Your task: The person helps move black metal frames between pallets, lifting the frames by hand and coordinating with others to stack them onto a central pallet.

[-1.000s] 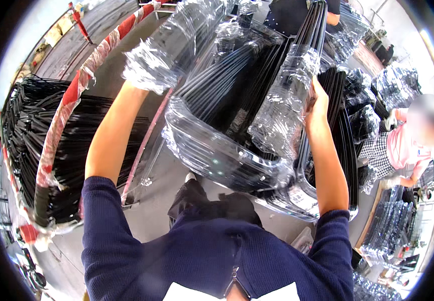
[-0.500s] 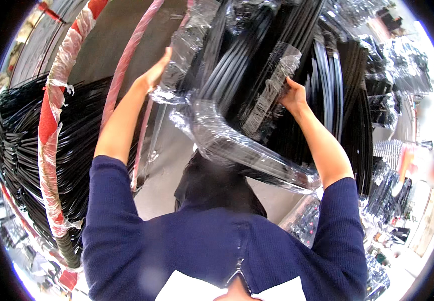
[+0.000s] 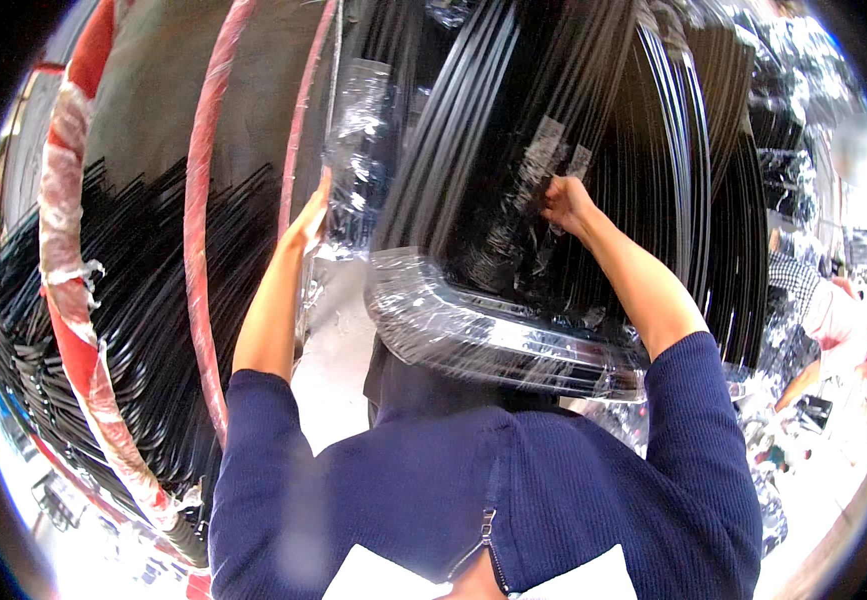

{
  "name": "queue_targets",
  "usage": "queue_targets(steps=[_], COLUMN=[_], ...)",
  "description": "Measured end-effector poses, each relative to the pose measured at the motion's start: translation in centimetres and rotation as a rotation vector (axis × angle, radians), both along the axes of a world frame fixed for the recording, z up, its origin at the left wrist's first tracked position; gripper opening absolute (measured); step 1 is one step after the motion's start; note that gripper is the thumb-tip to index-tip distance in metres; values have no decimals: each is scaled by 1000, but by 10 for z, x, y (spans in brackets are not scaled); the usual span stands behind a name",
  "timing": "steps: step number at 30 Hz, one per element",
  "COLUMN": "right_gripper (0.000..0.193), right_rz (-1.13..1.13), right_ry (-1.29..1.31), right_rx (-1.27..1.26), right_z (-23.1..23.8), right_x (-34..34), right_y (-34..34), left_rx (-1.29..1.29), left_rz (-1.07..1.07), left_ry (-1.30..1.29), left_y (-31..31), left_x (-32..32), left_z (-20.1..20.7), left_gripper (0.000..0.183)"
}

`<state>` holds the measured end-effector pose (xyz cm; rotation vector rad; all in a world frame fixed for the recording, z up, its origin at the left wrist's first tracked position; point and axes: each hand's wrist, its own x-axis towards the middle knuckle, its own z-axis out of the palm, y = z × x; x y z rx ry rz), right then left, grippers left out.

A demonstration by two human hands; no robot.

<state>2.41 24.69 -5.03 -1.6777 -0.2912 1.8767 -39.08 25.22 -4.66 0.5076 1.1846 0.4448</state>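
In front of me is a bundle of long black strips (image 3: 443, 150), bent at the lower end and wrapped there in clear plastic film (image 3: 493, 325). My left hand (image 3: 310, 215) lies against the left side of the bundle, beside a film-wrapped part (image 3: 361, 150), its fingers stretched upward. Farther right, my right hand (image 3: 568, 205) has its fingers curled in at the strips, next to a piece of clear film (image 3: 538, 150). Its fingertips are partly hidden among the black strips.
Red posts stand on the left, one (image 3: 73, 240) wrapped in torn film, another (image 3: 198, 200) thinner. Behind them hangs a mass of black strips (image 3: 143, 300). More strips (image 3: 733, 200) and wrapped bundles (image 3: 788, 180) line the right. Another person (image 3: 833, 320) is at the far right.
The posts have shifted left in view. The bundle's bent lower end sits slightly lower and more level. My left hand is lower, still beside the bundle; my right hand stays at the strips.
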Motion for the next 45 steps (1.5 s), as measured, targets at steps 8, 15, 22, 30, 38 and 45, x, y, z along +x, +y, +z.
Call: queue_targets(steps=[8, 15, 22, 30, 38, 45], right_gripper=[15, 13, 31, 76, 87, 51], right_rz=[25, 4, 1287, 2434, 2487, 2048], right_ry=[-102, -156, -941, -1118, -1050, -998], right_rx=[-100, -183, 1, 1019, 979, 1083], right_z=[16, -22, 108, 21, 20, -4], right_x=[-22, -6, -56, -93, -92, -87], right_y=[2, -1, 62, -2, 2, -3], left_rx=[134, 132, 331, 567, 574, 482], left_rz=[75, 36, 20, -6, 10, 17], left_ry=[186, 337, 391, 735, 886, 728], left_y=[-7, -20, -33, -35, -51, -45], left_x=[-9, -5, -12, 4, 28, 29], left_z=[-10, 1, -45, -52, -20, -20], left_gripper=[74, 67, 72, 81, 77, 76])
